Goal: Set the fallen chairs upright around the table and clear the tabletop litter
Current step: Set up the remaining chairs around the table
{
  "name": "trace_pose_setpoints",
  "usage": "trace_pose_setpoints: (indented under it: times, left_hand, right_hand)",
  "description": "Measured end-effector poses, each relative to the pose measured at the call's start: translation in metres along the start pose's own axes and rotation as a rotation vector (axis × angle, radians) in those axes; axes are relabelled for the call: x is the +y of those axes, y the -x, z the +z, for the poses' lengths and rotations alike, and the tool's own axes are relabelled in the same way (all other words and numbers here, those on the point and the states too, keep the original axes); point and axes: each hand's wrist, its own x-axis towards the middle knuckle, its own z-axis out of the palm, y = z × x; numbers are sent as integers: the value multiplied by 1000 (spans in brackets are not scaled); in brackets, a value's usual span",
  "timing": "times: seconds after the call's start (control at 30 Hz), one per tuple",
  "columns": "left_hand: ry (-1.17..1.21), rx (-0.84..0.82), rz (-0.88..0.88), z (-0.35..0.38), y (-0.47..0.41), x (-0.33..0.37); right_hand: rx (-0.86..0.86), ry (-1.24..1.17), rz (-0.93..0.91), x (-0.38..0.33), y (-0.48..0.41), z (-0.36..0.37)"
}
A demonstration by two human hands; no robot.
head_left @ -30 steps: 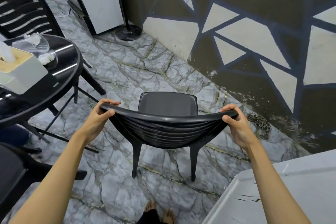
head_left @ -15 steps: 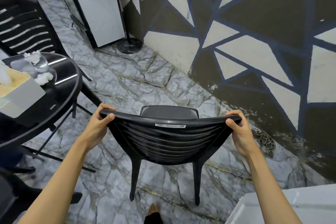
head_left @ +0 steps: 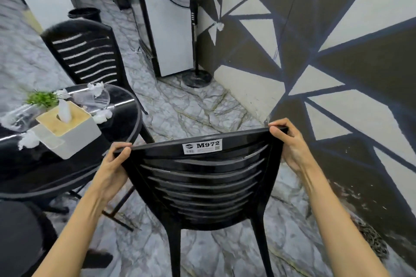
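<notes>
In front of the person, just right of the round black desk (head_left: 122,119), a black plastic chair (head_left: 202,184) shows in the head view from behind. Its backrest is up and its legs point down toward the marble-pattern floor (head_left: 191,105). The feet run out of view, so I cannot tell whether they touch the floor. The left grip (head_left: 112,165) is clamped on the left end of the backrest's top rail, fingers curled round it. The right grip (head_left: 290,145) is clamped on the right end of the same rail. A white label (head_left: 202,145) reading M972 sits on the middle of the rail between them.

On the desk stands a white tissue box (head_left: 72,135) with a pale wooden lid and a tissue poking up. Crumpled tissues (head_left: 102,116) lie around it. A clear plastic cup (head_left: 100,98) lies on its side behind the box, and a small green plant (head_left: 44,98) sits toward the far left. At the desk's far side a second black chair (head_left: 87,54) with a slatted back stands upright. Farther off are a standing fan (head_left: 193,29) by the triangle-painted wall (head_left: 337,56) and a black bin (head_left: 84,14).
</notes>
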Motion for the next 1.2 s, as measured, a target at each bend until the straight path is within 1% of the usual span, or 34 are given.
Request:
trace_pose_setpoints:
  times: [0.17, 0.3, 0.47, 0.57, 0.63, 0.7, 0.77, 0.87, 1.07, 1.2]
  left_hand:
    - [-6, 177, 71, -37, 28, 29]
    - [-10, 285, 156, -47, 64, 41]
    - [4, 484, 209, -45, 101, 22]
    - [22, 637, 203, -46, 121, -1]
    - [19, 690, 189, -42, 132, -19]
    - [13, 697, 198, -31, 133, -34]
    - [30, 717, 244, -18, 129, -46]
    - [23, 750, 265, -3, 121, -55]
    - [-138, 763, 241, 25, 105, -76]
    - [-215, 861, 233, 36, 108, -92]
  right_hand:
    - [-170, -34, 20, 2, -53, 54]
    - [-347, -50, 61, 12, -83, 91]
    - [-541, -58, 151, 38, -99, 112]
    - [-689, -13, 212, 50, -104, 122]
    - [-758, 21, 227, 57, -108, 121]
    - [-793, 11, 239, 61, -117, 112]
    - [-821, 10, 254, 66, -128, 100]
    - [-845, 50, 279, 74, -141, 82]
    - [-803, 104, 277, 86, -150, 38]
    - [-786, 126, 236, 91, -144, 30]
